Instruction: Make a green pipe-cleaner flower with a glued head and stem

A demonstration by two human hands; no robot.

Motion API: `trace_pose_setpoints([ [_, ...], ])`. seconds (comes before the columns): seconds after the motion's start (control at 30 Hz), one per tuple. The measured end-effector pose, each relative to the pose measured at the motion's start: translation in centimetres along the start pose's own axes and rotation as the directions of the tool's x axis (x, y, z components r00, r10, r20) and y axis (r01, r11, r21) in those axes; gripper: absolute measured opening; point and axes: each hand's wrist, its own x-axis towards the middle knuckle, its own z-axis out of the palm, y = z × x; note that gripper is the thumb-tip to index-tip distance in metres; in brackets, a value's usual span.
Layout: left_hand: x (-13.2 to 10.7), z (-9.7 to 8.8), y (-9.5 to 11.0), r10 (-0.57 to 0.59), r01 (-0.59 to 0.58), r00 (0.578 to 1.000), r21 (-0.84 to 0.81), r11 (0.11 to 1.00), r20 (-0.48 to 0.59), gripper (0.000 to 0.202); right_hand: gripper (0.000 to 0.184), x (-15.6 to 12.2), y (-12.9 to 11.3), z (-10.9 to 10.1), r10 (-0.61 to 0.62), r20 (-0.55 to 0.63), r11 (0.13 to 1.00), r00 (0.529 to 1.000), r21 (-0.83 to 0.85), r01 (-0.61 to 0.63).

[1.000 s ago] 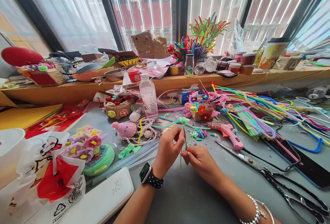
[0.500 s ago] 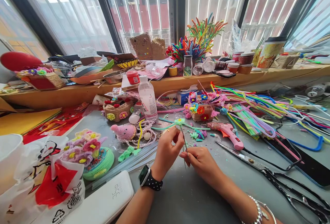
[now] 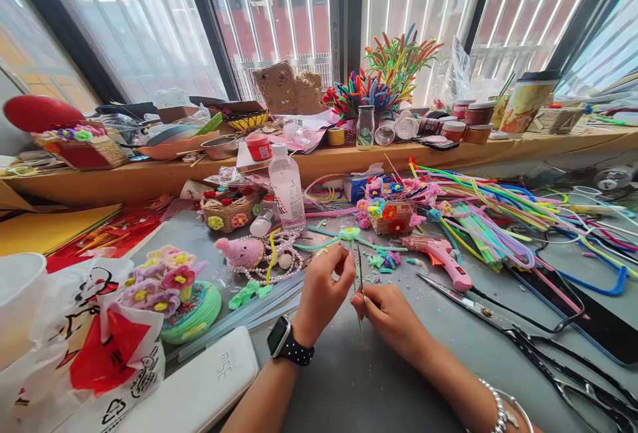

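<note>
My left hand [image 3: 326,287] pinches a mint-green pipe-cleaner flower [image 3: 349,234] with a yellow centre just below its head. A thin stem seems to run down from it between my hands. In my right hand [image 3: 391,313], thumb and fingers are closed on slim metal tweezers [image 3: 359,270], dark and upright, their tip close beside the flower's stem. Behind the hands lie green and purple pipe-cleaner scraps [image 3: 381,260]. To the right of them rests a pink glue gun [image 3: 441,260].
Large black-handled scissors [image 3: 498,320] lie at the right, near a black phone-like slab [image 3: 593,320]. Bundled pipe cleaners [image 3: 478,227] spread behind. At left are a white power bank [image 3: 209,380], a plastic bag [image 3: 109,353] and a flower-topped green cushion [image 3: 194,313]. A clear bottle [image 3: 286,187] stands mid-table.
The tweezers have shifted slightly to the right, away from the flower's stem, and stand more upright. My right hand has moved a little right; the left keeps its pinch.
</note>
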Motion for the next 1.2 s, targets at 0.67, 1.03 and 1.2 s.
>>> trace_pose_setpoints([
  [0.67,-0.01,0.05,0.11,-0.006,0.007,0.999,-0.009,1.0,0.035,0.022,0.052,0.01,-0.07,-0.16,-0.069,-0.046,0.997,0.997,0.018,0.07],
  [1.03,-0.07,0.07,0.43,0.026,-0.026,0.999,0.015,1.0,0.039,0.022,0.057,-0.1,-0.42,-0.27,-0.064,0.0,0.998,0.998,0.002,0.064],
  [1.2,-0.1,0.08,0.37,0.028,-0.029,0.999,0.026,0.999,0.044,0.022,0.055,-0.15,-0.13,-0.05,-0.059,0.01,0.998,0.998,-0.004,0.059],
])
